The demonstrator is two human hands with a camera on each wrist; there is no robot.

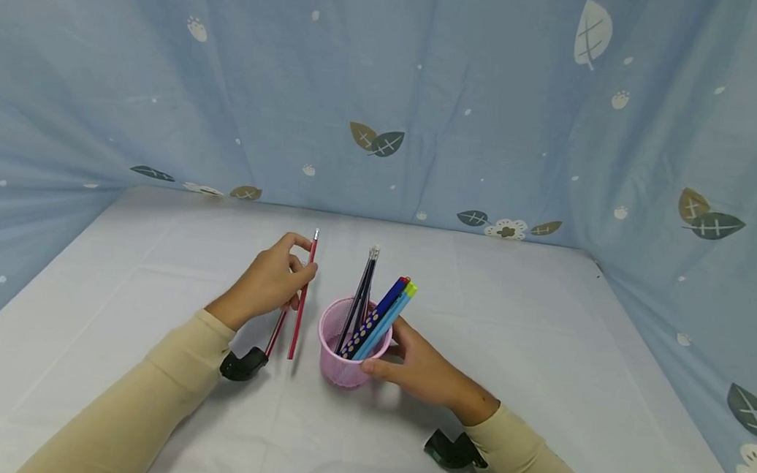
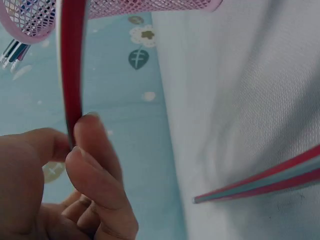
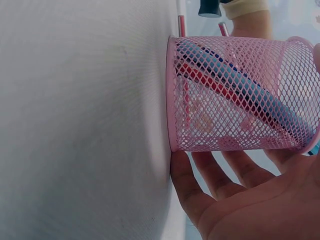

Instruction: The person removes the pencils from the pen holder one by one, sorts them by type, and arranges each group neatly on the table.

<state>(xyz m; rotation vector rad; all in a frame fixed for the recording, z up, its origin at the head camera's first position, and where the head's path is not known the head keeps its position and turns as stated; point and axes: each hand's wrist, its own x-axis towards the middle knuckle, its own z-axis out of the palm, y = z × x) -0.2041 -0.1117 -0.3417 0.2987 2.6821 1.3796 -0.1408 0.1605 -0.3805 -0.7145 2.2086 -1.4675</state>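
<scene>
My left hand (image 1: pixel 270 280) pinches a red pencil (image 1: pixel 300 312) between thumb and fingers, holding it near its silver-tipped end. A second red pencil (image 2: pixel 265 179) lies on the white table in the left wrist view, partly hidden under that hand from the head. Just right of it stands a pink mesh pen holder (image 1: pixel 341 372), upright. My right hand (image 1: pixel 427 364) grips the holder's right side, fingers behind and thumb in front. Inside lean dark pencils (image 1: pixel 362 294), a dark blue dotted one (image 1: pixel 383 306) and a light blue one (image 1: pixel 384 330) with a yellow end.
A black wrist device (image 1: pixel 244 364) sits under the left sleeve, and another black device (image 1: pixel 454 449) under the right. The white table (image 1: pixel 512 312) ends at a blue leaf-print curtain (image 1: pixel 284 76) behind and at both sides.
</scene>
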